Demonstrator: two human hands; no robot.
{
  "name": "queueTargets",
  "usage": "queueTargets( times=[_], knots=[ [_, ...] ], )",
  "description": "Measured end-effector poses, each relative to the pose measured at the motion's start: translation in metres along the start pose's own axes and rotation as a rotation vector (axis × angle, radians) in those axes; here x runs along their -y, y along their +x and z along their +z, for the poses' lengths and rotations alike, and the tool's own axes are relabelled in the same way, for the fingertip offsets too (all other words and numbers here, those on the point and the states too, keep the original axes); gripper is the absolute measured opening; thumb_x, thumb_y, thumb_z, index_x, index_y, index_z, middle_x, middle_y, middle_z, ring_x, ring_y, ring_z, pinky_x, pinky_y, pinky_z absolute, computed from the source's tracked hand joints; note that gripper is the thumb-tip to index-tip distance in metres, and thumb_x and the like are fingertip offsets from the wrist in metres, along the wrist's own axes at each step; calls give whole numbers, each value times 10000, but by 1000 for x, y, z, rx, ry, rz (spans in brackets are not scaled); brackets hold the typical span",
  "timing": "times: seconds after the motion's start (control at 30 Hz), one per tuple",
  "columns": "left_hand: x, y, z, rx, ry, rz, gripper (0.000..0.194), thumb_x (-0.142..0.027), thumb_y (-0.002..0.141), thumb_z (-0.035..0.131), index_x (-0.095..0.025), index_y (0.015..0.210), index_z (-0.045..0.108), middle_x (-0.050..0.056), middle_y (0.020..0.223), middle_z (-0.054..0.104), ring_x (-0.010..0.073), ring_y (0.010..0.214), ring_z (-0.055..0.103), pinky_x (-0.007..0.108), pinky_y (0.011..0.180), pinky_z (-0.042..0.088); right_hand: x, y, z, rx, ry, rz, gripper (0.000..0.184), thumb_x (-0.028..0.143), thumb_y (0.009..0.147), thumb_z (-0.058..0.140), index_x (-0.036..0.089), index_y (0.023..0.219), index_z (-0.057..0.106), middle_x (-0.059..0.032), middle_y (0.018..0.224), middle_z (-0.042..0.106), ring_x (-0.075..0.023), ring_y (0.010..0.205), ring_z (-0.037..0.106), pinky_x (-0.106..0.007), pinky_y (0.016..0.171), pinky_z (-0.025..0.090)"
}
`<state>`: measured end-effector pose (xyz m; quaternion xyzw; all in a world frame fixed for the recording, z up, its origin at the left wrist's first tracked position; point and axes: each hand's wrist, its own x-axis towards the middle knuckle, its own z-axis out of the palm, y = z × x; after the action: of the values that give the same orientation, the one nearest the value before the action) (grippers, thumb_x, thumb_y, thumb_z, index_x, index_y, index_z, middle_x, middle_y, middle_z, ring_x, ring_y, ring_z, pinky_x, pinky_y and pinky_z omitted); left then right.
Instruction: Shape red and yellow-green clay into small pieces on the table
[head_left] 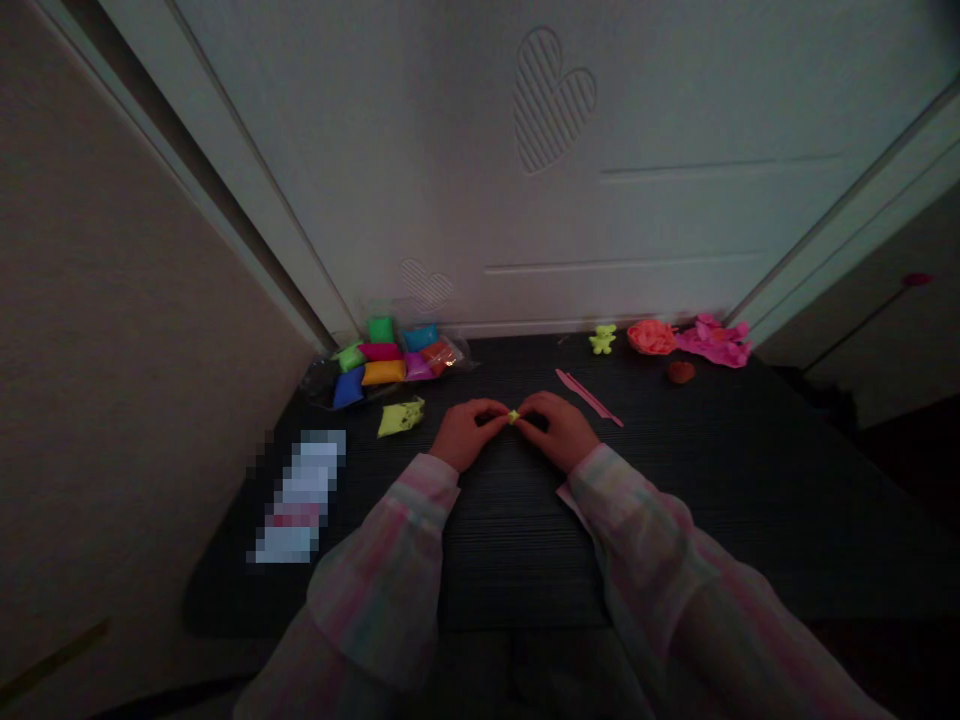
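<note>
Between my two hands, over the middle of the dark table, is a small piece of yellow clay. My left hand pinches it from the left with thumb and fingertips. From the other side, my right hand pinches the same piece. Its exact shape is too small to make out. To the left of my left hand lies a yellow clay packet. Just beyond my right hand are pink modelling tools, lying slantwise on the table.
Several coloured clay packets lie at the back left. A yellow bear figure, a coral clay flower, pink clay pieces and a reddish-brown lump sit at the back right. A blurred-out item lies at left. A white panel rises behind the table.
</note>
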<state>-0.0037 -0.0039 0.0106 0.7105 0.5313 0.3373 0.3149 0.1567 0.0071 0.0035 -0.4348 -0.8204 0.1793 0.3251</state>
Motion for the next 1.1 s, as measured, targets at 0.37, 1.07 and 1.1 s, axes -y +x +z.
queueTargets(
  times=[0.37,1.07,1.1],
  knots=[
    [0,1,2,-43,-455,-172,174,-241,619,604,-137,758,596,22,759,634,132,733,576,284,733,437,6,-2,0,-118,109,10,75,218,725,501,183,767,552,-27,771,607,-141,757,559,-276,709,433],
    [1,2,5,-60,-730,-247,161,-206,576,649,-147,716,594,-19,702,605,96,696,539,265,763,387,9,-3,1,-129,148,70,99,238,723,515,178,780,569,-19,749,624,-134,718,571,-257,672,441],
    [2,2,6,-59,-745,-244,158,-204,580,645,-148,719,598,-19,706,605,94,695,537,263,761,384,9,-3,1,-131,151,71,99,240,722,517,178,778,569,-18,747,624,-134,716,571,-257,668,442]
  ],
)
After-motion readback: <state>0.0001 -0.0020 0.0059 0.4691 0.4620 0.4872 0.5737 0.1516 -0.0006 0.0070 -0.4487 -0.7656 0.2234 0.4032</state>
